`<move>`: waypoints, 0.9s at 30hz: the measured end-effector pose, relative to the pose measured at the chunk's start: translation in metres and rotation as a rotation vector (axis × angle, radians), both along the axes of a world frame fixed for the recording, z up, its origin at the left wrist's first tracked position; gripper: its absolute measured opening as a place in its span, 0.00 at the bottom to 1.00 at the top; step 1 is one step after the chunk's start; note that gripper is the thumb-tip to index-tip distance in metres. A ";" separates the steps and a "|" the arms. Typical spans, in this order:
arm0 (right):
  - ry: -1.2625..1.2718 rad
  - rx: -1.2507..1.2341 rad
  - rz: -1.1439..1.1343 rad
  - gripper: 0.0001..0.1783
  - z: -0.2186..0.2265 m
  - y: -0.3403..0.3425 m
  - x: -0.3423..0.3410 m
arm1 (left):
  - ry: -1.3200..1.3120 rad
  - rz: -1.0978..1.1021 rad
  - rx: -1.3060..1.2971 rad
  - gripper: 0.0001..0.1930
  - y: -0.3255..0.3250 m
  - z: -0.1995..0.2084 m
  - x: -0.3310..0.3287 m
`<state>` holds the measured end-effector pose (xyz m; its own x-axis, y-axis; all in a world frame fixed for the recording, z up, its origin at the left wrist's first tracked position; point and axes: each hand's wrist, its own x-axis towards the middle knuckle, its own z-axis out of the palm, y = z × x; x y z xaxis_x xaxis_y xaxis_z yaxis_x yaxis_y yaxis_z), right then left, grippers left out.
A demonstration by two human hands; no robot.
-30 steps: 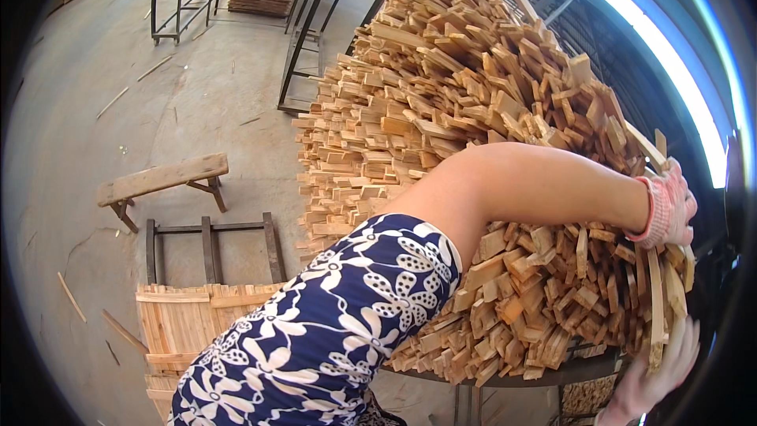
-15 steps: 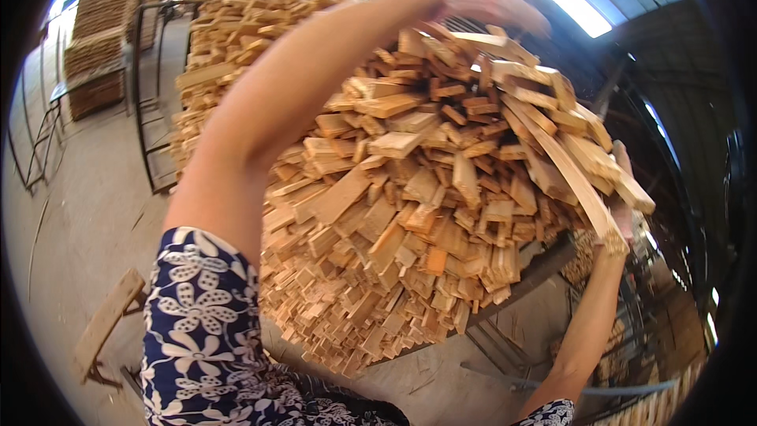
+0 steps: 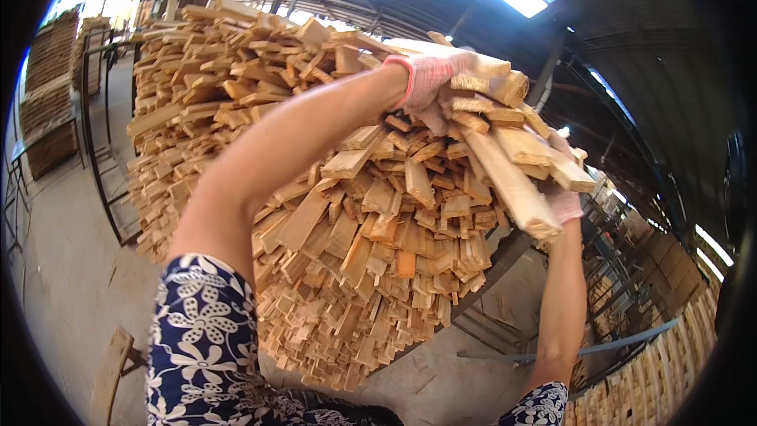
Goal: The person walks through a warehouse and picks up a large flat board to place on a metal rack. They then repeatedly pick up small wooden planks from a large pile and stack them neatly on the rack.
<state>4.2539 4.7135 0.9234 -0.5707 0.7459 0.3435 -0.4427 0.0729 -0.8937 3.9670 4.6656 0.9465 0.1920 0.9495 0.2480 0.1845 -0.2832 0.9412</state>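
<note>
A big heap of rough-sawn wooden slats (image 3: 378, 229) rises in front of me, cut ends facing me. At its upper right, a loose bundle of slats (image 3: 512, 158) lies between my two hands. My left hand (image 3: 438, 79), in a pink-and-white knit glove, is closed against the bundle's left side; its fingertips are blurred and partly covered. Gripping the bundle's right side is my right hand (image 3: 564, 203), gloved too and mostly hidden behind the wood. One longer slat (image 3: 512, 185) slants down toward me along the bundle's near side.
Tall stacks of boards (image 3: 49, 95) stand at the far left near a dark metal frame (image 3: 98, 150). A small wooden bench (image 3: 110, 375) is at the lower left. Below right lie a blue-grey strip (image 3: 607, 347) and rows of upright slats (image 3: 646, 371).
My left hand has come down from above the heap onto the bundle's left side. My right hand and the bundle appear further left and higher in view, and the view has shifted.
</note>
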 end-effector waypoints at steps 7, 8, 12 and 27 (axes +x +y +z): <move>0.045 0.054 -0.170 0.24 -0.016 -0.005 0.005 | -0.260 -0.053 -0.066 0.48 -0.018 -0.008 0.037; 0.046 0.096 -0.192 0.24 -0.023 0.001 0.006 | -0.238 0.100 0.067 0.31 -0.035 -0.016 0.049; 0.198 0.196 -0.114 0.25 -0.040 0.010 0.006 | -0.356 -0.029 0.011 0.50 -0.019 -0.030 0.028; 0.182 0.098 -0.170 0.23 -0.031 -0.047 -0.010 | -0.424 0.004 -0.006 0.28 0.031 -0.014 0.030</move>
<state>4.2444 4.6664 0.8924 -0.3625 0.7840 0.5038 -0.5693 0.2418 -0.7858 3.9970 4.6964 0.9329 0.0708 0.9518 0.2985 -0.2188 -0.2772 0.9356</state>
